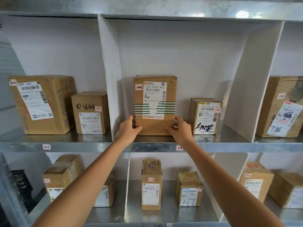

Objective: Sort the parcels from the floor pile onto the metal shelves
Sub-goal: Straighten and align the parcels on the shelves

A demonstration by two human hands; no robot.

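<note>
Left hand [129, 128], right hand [179, 128] grasp upright parcel [155, 105], tagged "1-2", label "507 N705 A64", on shelf [98, 147].

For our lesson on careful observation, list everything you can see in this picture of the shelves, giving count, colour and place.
shelves: two levels, silver metal, across the view
dividers: four, white, upright between the bays
held box: one, brown, upper middle bay
other upper boxes: four, brown; two left, one middle, one right
lower boxes: six, brown, two in each bay
shelf tags: three, white, on the shelf front edges
crate: one, black, lower left
left hand: grips the held box low on its left side
right hand: grips it low on its right side
</note>
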